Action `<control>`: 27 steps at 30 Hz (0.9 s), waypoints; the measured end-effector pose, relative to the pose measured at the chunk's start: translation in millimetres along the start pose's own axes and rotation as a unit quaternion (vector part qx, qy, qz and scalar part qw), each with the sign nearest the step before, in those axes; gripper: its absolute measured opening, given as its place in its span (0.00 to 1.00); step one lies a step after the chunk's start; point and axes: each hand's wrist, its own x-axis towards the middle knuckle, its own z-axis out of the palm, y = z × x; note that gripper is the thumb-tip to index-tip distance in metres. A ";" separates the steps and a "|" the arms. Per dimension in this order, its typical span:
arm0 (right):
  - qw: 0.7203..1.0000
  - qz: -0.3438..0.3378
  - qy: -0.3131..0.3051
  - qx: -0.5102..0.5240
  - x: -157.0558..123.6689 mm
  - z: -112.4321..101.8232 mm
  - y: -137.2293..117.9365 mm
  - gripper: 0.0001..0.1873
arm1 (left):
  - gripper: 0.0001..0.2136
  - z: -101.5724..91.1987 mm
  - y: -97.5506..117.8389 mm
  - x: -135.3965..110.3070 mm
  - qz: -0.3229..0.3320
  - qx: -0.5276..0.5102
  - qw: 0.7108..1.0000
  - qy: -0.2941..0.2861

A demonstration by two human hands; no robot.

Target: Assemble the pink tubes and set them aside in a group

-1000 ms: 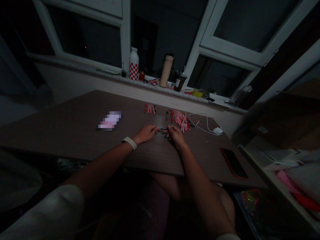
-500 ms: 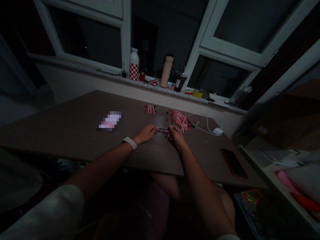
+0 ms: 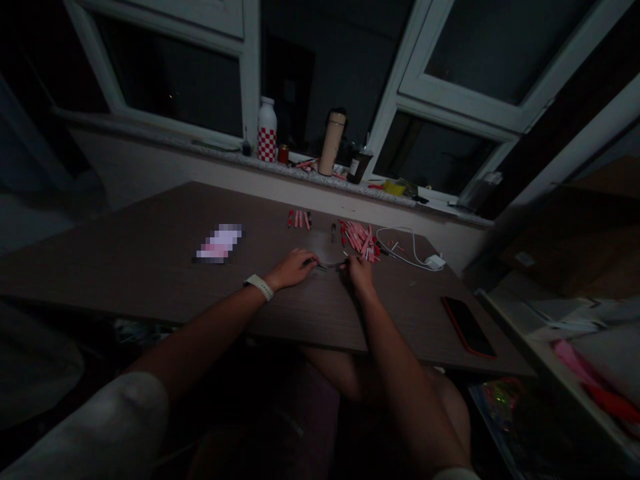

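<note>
My left hand, with a pale band at the wrist, is closed on a dark, slim pen piece that sticks out to the right of its fingertips. Opposite it, my right hand pinches another thin pen piece; its exact shape is blurred in the dim light. A small gap separates the two pieces just above the brown table. Behind my right hand lies a heap of pink and red pen parts. One dark pen part lies left of the heap, and a short row of pens is further left.
A bright-screened phone lies on the left, and a dark phone with an orange edge on the right. A white cable with a charger lies beyond the heap. A checkered bottle and a beige flask stand on the windowsill.
The dark slim item that spanned both hands has come apart into separate pieces, one in each hand. My right hand has shifted slightly to the right.
</note>
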 end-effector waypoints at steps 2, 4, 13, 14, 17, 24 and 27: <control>0.999 0.010 0.016 -0.036 0.3 -1.4 -0.6 0.18 | 0.12 0.9 -1.7 -0.4 0.002 0.007 1.000 -0.001; 0.998 0.025 0.016 -0.052 -0.2 -2.1 -1.5 0.18 | 0.11 1.3 -2.6 -0.8 0.004 0.011 1.000 -0.004; 0.994 -0.007 0.027 -0.108 -4.9 -1.3 -3.3 0.15 | 0.10 0.3 -0.2 -2.4 -0.016 0.020 1.000 0.003; 0.992 -0.018 0.028 -0.118 -5.8 -1.0 -3.6 0.15 | 0.10 0.3 -0.2 -2.5 -0.017 0.021 1.000 0.002; 0.986 -0.067 0.022 -0.148 -9.6 0.5 -5.5 0.13 | 0.09 0.7 -1.2 -2.4 -0.012 0.021 1.000 -0.006; 0.970 -0.133 0.011 -0.203 -17.9 1.9 -12.0 0.13 | 0.07 0.4 -0.9 -3.3 0.006 0.023 0.999 -0.022; 0.969 -0.136 0.010 -0.204 -18.3 1.2 -12.6 0.14 | 0.07 -0.4 0.8 -3.1 0.003 0.022 0.999 -0.025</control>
